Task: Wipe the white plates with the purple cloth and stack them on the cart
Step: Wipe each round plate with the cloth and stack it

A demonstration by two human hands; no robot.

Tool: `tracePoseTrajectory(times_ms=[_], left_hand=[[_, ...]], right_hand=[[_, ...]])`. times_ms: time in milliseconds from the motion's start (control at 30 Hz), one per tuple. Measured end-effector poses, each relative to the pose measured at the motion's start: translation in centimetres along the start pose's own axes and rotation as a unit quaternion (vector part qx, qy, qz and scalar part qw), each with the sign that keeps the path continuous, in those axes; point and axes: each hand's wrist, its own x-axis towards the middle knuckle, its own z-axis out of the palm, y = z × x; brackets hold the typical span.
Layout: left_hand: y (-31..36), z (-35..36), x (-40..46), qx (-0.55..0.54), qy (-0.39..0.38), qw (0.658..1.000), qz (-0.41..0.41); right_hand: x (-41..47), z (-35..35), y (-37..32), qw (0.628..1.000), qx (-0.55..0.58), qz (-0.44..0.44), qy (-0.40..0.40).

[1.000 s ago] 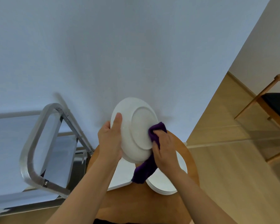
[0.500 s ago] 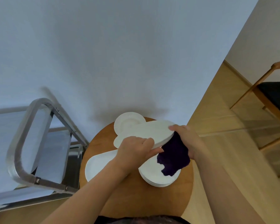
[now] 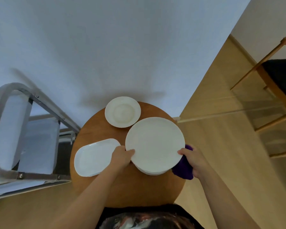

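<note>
I hold a large round white plate (image 3: 154,142) flat, face up, over the round wooden table (image 3: 127,189). My left hand (image 3: 122,157) grips its left rim. At the right rim, my right hand (image 3: 194,160) pinches the plate's edge with the thumb on top and holds the bunched purple cloth (image 3: 183,169) beneath it. More white plates (image 3: 153,172) lie stacked directly under the held one. A small round deep plate (image 3: 122,111) sits at the table's far side. A rounded rectangular plate (image 3: 94,157) lies at the left. The metal cart (image 3: 23,133) stands left of the table.
A white wall (image 3: 122,47) rises right behind the table. At the right, a wooden chair (image 3: 274,83) with a dark seat stands on the light wood floor (image 3: 238,162). The cart's steel handle frame (image 3: 0,113) stands between its shelf and me.
The plate was upright with its underside being wiped; it has since been turned flat, face up, and lowered over the stack. The cloth now sits under the right rim.
</note>
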Motion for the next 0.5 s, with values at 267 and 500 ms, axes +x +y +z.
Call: tracePoseTrajectory(times_ms=[267,500], left_hand=[[-2.0,3.7,1.9,0.011,0.065,0.997,-0.035],[-3.4,4.8,3.7,0.076,0.105,0.99,-0.051]], right_hand=[[3.2,-0.1,1.5,0.984,-0.145,-0.03,0.093],[3.0,-2.7,-0.9,0.963,-0.148,-0.146,0.173]])
